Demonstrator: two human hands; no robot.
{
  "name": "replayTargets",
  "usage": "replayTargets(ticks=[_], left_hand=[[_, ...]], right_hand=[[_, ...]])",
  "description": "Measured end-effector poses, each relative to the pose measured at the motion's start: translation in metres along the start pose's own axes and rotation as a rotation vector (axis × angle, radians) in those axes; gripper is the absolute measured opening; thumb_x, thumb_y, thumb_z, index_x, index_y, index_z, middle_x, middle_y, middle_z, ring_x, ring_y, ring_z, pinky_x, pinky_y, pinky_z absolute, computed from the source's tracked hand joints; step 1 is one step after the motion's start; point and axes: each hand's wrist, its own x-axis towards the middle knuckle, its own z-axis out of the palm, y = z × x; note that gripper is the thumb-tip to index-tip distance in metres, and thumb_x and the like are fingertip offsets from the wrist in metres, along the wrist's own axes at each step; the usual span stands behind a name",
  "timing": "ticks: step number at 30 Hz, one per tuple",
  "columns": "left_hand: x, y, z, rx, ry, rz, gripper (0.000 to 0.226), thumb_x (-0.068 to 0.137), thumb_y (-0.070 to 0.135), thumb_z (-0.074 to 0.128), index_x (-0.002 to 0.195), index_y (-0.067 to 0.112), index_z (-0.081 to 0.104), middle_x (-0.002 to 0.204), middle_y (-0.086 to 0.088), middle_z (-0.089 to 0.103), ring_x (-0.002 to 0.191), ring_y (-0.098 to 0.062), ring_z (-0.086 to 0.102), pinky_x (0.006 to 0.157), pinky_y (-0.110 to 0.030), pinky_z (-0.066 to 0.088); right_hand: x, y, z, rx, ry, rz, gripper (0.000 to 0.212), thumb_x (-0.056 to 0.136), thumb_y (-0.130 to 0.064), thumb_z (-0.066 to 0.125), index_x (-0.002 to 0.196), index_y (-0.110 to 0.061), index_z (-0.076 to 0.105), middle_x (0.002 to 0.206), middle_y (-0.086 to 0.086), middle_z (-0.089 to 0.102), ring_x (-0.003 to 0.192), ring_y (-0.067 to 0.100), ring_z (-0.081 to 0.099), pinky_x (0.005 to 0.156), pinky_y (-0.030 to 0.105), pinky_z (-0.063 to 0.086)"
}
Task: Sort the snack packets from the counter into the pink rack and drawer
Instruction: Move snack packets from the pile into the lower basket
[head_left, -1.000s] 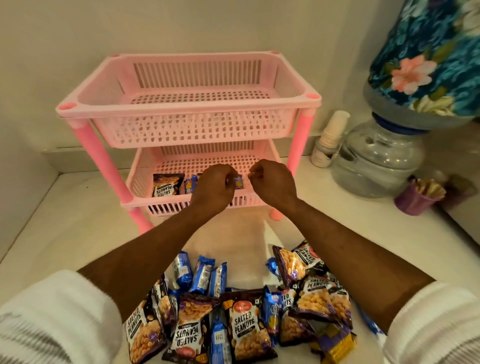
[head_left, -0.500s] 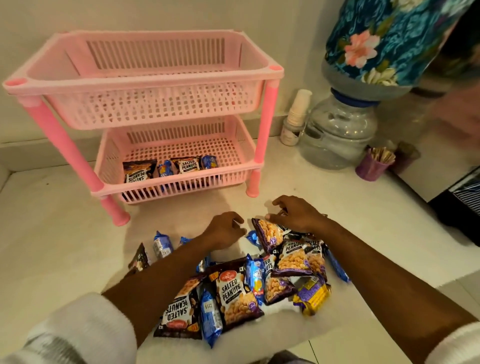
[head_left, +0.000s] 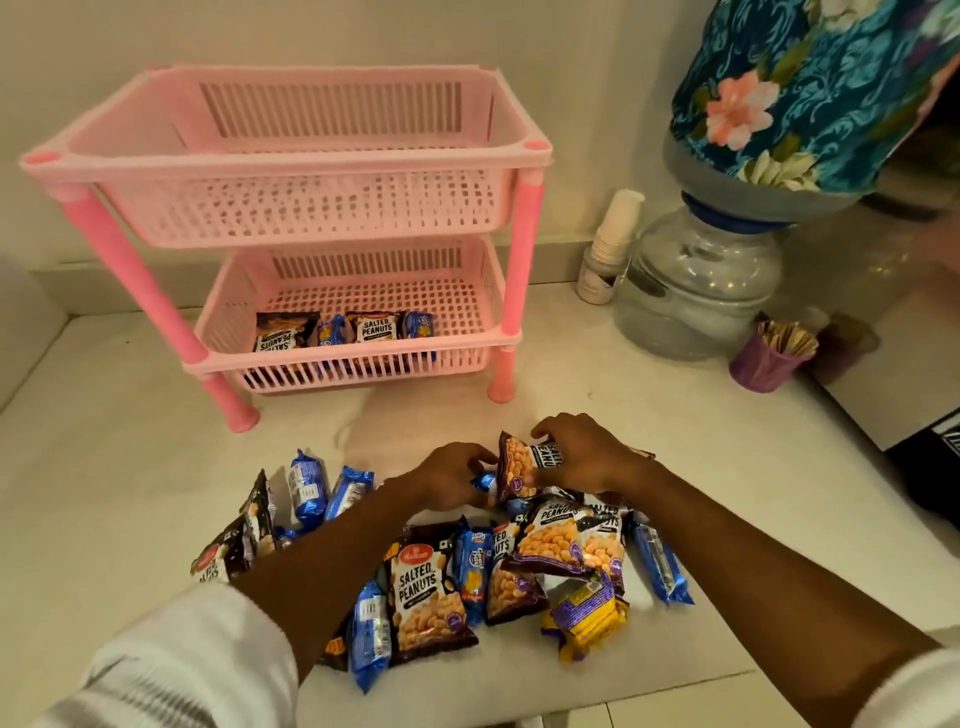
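A pile of snack packets (head_left: 431, 592), dark salted-peanut bags and blue biscuit packs, lies on the white counter in front of me. My right hand (head_left: 582, 457) grips a peanut packet (head_left: 522, 465) standing at the far edge of the pile. Just left of it, my left hand (head_left: 452, 475) curls its fingers round a small blue packet (head_left: 483, 482). The pink two-tier rack (head_left: 291, 156) stands behind; its lower basket (head_left: 467, 306) holds several packets (head_left: 343, 330) in a row, and its top basket looks empty.
A water dispenser (head_left: 696, 291) with a floral-covered bottle stands at the right, a stack of paper cups (head_left: 608, 249) beside it. A purple cup of sticks (head_left: 769, 358) sits near the counter's right edge. Walls close in behind and at left.
Both hands came back from the rack's lower basket, leaving packets there, and dropped to the pile. The right hand has now lifted a peanut packet upright.
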Motion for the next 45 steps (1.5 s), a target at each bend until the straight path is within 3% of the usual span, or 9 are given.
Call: replayTargets(ticks=[6, 13, 17, 22, 26, 29, 35, 38, 45], left_hand=[[-0.003, 0.001, 0.005, 0.123, 0.025, 0.022, 0.057, 0.074, 0.026, 0.085, 0.126, 0.013, 0.065, 0.116, -0.011, 0.067, 0.101, -0.024, 0.064, 0.076, -0.021, 0.043], [-0.017, -0.009, 0.0, 0.011, 0.121, -0.003, 0.046, 0.074, 0.028, 0.083, 0.113, 0.018, 0.061, 0.112, 0.001, 0.059, 0.094, -0.016, 0.057, 0.076, -0.02, 0.046], [-0.027, -0.008, -0.013, -0.248, 0.233, -0.044, 0.05, 0.07, 0.016, 0.087, 0.111, 0.013, 0.06, 0.11, -0.004, 0.067, 0.1, -0.022, 0.065, 0.088, -0.032, 0.056], [-0.042, -0.004, -0.028, -0.725, 0.335, -0.022, 0.043, 0.078, -0.005, 0.076, 0.114, -0.003, 0.053, 0.119, -0.026, 0.066, 0.109, -0.033, 0.066, 0.097, -0.045, 0.054], [-0.047, 0.002, -0.037, -0.909, 0.36, -0.027, 0.04, 0.081, 0.007, 0.077, 0.116, 0.002, 0.057, 0.11, -0.019, 0.068, 0.096, -0.028, 0.07, 0.085, -0.044, 0.06], [-0.047, 0.005, -0.046, -1.028, 0.376, -0.029, 0.038, 0.081, 0.017, 0.079, 0.11, 0.005, 0.057, 0.1, -0.014, 0.066, 0.083, -0.033, 0.071, 0.085, -0.053, 0.058], [-0.054, 0.008, -0.067, -0.962, 0.328, -0.049, 0.04, 0.088, 0.042, 0.069, 0.118, 0.022, 0.05, 0.103, -0.006, 0.07, 0.075, -0.02, 0.072, 0.064, -0.033, 0.056], [-0.057, 0.01, -0.08, -0.908, 0.353, -0.041, 0.041, 0.091, 0.042, 0.065, 0.121, 0.021, 0.046, 0.097, -0.003, 0.076, 0.074, -0.019, 0.069, 0.06, -0.032, 0.049], [-0.056, 0.02, -0.117, -1.176, 0.323, -0.066, 0.013, 0.1, 0.017, 0.044, 0.111, 0.012, 0.044, 0.088, -0.009, 0.058, 0.074, -0.022, 0.057, 0.068, -0.035, 0.047]], right_hand=[[0.009, 0.006, -0.009, 0.045, -0.003, 0.003, 0.055, 0.071, -0.067, 0.075, 0.105, -0.024, 0.066, 0.098, -0.006, 0.063, 0.092, 0.016, 0.06, 0.069, 0.028, 0.039], [0.01, 0.014, -0.017, 0.258, 0.036, 0.022, 0.05, 0.065, -0.063, 0.078, 0.085, -0.019, 0.064, 0.082, -0.002, 0.063, 0.074, 0.017, 0.058, 0.062, 0.032, 0.039], [0.006, 0.01, -0.02, 0.545, 0.046, 0.06, 0.055, 0.064, -0.062, 0.083, 0.069, -0.017, 0.051, 0.064, -0.002, 0.044, 0.058, 0.013, 0.043, 0.058, 0.03, 0.032], [-0.001, -0.008, -0.025, 0.922, 0.021, 0.09, 0.053, 0.067, -0.057, 0.084, 0.1, -0.019, 0.071, 0.087, -0.005, 0.077, 0.07, 0.005, 0.072, 0.062, 0.02, 0.05], [0.001, -0.026, -0.029, 1.243, -0.097, 0.08, 0.058, 0.073, -0.045, 0.08, 0.116, -0.008, 0.07, 0.103, 0.011, 0.078, 0.089, 0.024, 0.075, 0.075, 0.032, 0.059], [0.001, -0.042, -0.033, 1.444, -0.162, 0.084, 0.049, 0.077, -0.036, 0.078, 0.114, -0.005, 0.069, 0.103, 0.015, 0.076, 0.082, 0.024, 0.075, 0.064, 0.032, 0.06], [0.004, -0.066, -0.039, 1.623, -0.279, 0.025, 0.04, 0.087, -0.02, 0.064, 0.125, -0.007, 0.063, 0.116, 0.017, 0.073, 0.095, 0.028, 0.073, 0.081, 0.039, 0.06], [0.008, -0.077, -0.038, 1.549, -0.193, -0.034, 0.042, 0.089, -0.012, 0.065, 0.129, -0.005, 0.062, 0.121, 0.019, 0.07, 0.104, 0.032, 0.07, 0.093, 0.043, 0.055], [0.027, -0.105, -0.047, 1.455, 0.106, 0.026, 0.036, 0.087, -0.006, 0.073, 0.122, -0.009, 0.064, 0.109, 0.011, 0.076, 0.098, 0.028, 0.074, 0.078, 0.035, 0.06]])
